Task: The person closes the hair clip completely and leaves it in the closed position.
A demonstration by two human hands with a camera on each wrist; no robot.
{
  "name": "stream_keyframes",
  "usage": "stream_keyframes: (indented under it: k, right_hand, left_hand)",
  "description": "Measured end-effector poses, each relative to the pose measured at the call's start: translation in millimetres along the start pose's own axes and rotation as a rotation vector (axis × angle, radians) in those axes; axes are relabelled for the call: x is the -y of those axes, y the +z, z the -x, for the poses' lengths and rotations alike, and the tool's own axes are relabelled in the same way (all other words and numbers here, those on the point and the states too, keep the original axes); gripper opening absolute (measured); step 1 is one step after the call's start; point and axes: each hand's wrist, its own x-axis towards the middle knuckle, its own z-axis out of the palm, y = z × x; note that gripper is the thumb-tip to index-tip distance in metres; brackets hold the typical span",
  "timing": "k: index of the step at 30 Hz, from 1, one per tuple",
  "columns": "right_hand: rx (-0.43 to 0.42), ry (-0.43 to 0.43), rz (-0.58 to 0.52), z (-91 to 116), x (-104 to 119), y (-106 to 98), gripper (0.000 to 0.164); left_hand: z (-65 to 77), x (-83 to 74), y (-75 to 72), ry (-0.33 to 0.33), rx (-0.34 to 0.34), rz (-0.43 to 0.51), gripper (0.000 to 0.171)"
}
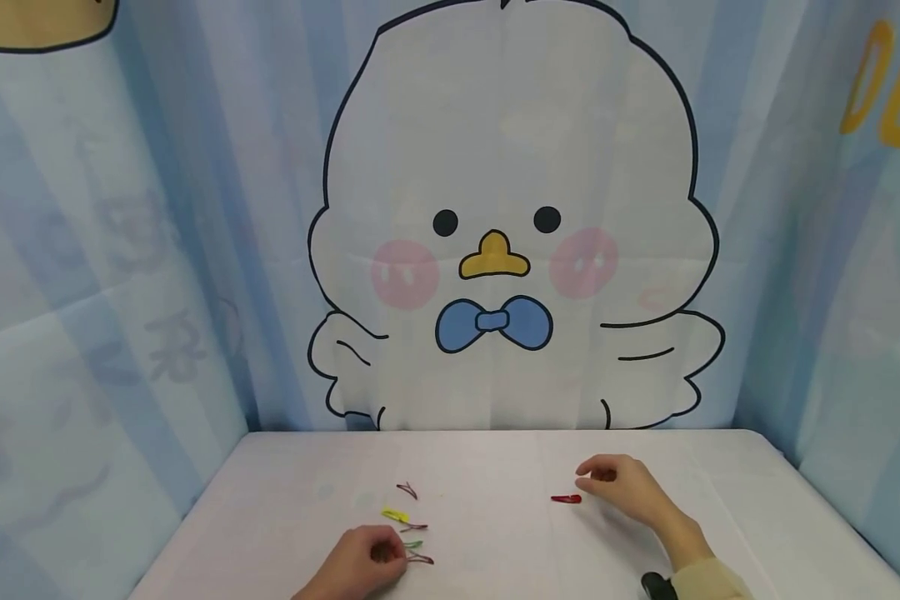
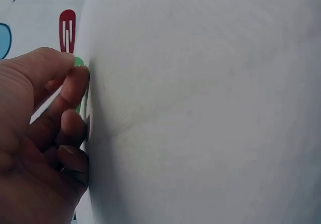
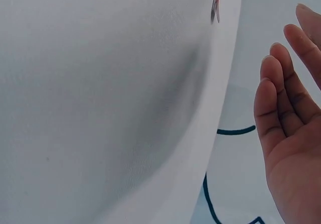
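In the head view my left hand [image 1: 363,560] is low over the table, thumb and forefinger pinched together. A dark red snap hair clip [image 2: 67,30] stands up from those fingertips in the left wrist view, its narrow end hidden by them. Close behind is a green hair clip [image 1: 413,544], partly covered by the fingers. My right hand [image 1: 624,486] hovers over the right side with loosely bent fingers and nothing in them. Just left of and below its fingertips lies a red hair clip [image 1: 566,499], whose edge-on side [image 3: 216,4] shows in the right wrist view.
Beyond the left hand lie a yellow hair clip [image 1: 395,515], a dark reddish clip [image 1: 415,527] beside it and another splayed clip [image 1: 407,491] farther back. The white table [image 1: 487,467] ends at a curtain [image 1: 277,250] with a cartoon duck; curtains also flank both sides.
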Motion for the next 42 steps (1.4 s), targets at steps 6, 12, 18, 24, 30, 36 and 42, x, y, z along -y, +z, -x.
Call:
stream_keyframes:
  k: [6,12,18,24,30,36,42]
  right_hand:
    - [-0.018,-0.036,-0.019,2.9,2.7,-3.2,0.023]
    - [-0.038,-0.075,-0.043,3.4,6.0,-6.1,0.022]
    - [-0.049,-0.051,-0.062,7.0,12.7,-5.9,0.023]
    - [-0.063,-0.074,-0.086,13.4,23.5,-3.1,0.025]
    - [-0.05,-0.097,-0.142,21.4,36.1,5.7,0.025]
    - [-0.035,-0.161,-0.179,25.1,42.4,12.4,0.027]
    - [-0.043,-0.231,-0.219,28.2,45.5,13.9,0.025]
  left_hand:
    - [0.3,-3.3,-2.4,-0.021,-0.011,0.104,0.007]
    - [0.9,-13.1,-2.7,-0.056,0.008,0.276,0.01]
    - [-0.1,-20.8,-1.5,0.005,0.007,0.319,0.017]
    - [-4.6,-33.1,4.8,0.064,-0.012,0.406,0.022]
    - [-4.3,-44.0,11.9,0.07,-0.022,0.469,0.022]
    - [-6.3,-49.0,16.6,0.06,-0.045,0.513,0.033]
    - [-10.7,-54.7,18.0,0.052,-0.063,0.53,0.031]
